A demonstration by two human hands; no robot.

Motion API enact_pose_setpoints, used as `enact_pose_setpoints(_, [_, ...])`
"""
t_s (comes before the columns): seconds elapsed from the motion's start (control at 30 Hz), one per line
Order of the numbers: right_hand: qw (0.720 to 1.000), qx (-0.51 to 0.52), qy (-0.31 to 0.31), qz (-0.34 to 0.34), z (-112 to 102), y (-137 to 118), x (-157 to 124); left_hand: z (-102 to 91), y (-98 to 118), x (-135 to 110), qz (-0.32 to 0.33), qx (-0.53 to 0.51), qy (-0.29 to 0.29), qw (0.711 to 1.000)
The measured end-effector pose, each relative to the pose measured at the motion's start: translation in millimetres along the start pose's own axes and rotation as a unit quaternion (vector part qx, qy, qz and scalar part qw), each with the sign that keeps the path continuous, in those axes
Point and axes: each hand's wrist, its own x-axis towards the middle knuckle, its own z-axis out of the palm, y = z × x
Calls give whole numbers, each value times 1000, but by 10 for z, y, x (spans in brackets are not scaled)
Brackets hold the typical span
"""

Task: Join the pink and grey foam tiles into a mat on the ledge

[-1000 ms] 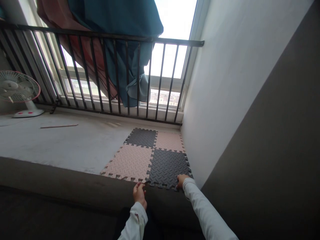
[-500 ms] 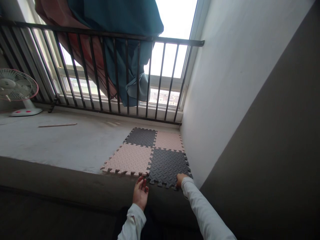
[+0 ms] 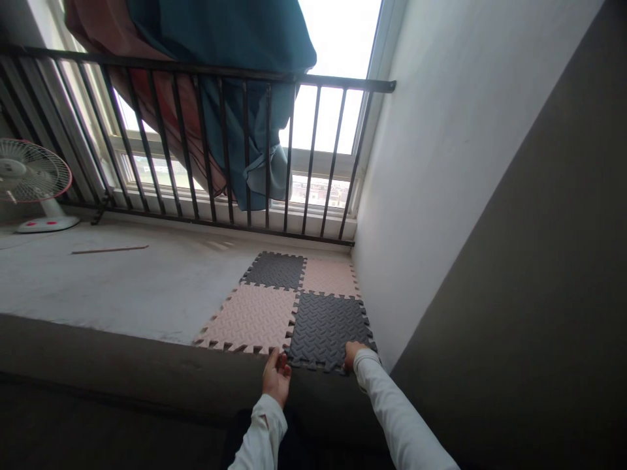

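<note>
Four interlocking foam mat tiles lie on the ledge by the wall, two dark grey and two pink. My right hand (image 3: pixel 353 354) is closed over the front right edge of the near dark grey foam tile (image 3: pixel 326 326), its fingertips hidden. At the front right corner of the near pink foam tile (image 3: pixel 255 313), my left hand (image 3: pixel 277 380) is turned palm up, fingers curled and apart, with the tips at the edge. Whether they touch it is unclear. Behind lie the far dark grey tile (image 3: pixel 275 269) and the far pink tile (image 3: pixel 328 277).
A black railing (image 3: pixel 196 65) runs along the window behind the ledge, with a blue and red curtain (image 3: pixel 220 39) hanging beyond it. A white fan (image 3: pixel 34 176) stands at the left. A thin stick (image 3: pixel 110 249) lies on the concrete ledge (image 3: pixel 137 294). The wall (image 3: pixel 421 163) borders the right.
My left hand's fingers have curled in slightly by the pink tile's corner. The near pink tile's front edge sits a little lower in view. My right hand stays on the dark grey tile.
</note>
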Motion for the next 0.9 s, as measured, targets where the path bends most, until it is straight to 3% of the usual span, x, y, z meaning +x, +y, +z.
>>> enact_pose_setpoints(0.23, [1000, 6, 8, 1, 14, 7, -12, 93, -143, 89, 128, 51, 44, 989])
enact_pose_setpoints(0.5, [1000, 4, 2, -4, 19, 17, -26, 95, -86, 134, 66, -7, 22, 998])
enact_pose_setpoints(0.63, [1000, -1, 0, -10, 52, 30, 8, 131, 43, 117, 28, -38, -23, 999])
enact_pose_setpoints(0.9, [1000, -7, -15, 2, 54, 10, 27, 478, 448, 27, 9, -57, -114, 992])
